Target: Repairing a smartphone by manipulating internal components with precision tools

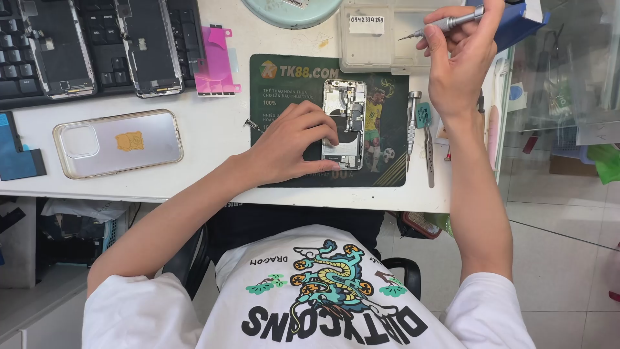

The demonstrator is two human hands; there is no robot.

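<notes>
Left hand (294,145): presses one opened phone (343,123) flat on the dark mat (387,97), fingers spread.
Right hand (460,61): grips one screwdriver (442,24), raised.
Mat tools: a second screwdriver (411,126), one tweezers (429,152).
Surface (219,136): one clear phone case (117,142), two phone screens (106,45).

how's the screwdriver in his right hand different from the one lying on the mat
The held screwdriver is raised off the desk in the right hand, tip aimed left toward the clear plastic tray. The spare screwdriver lies untouched on the dark mat, beside the opened phone that the left hand steadies. The held one lies near level across the view; the spare runs up and down it. Both are slim, silver-grey precision drivers.
</notes>
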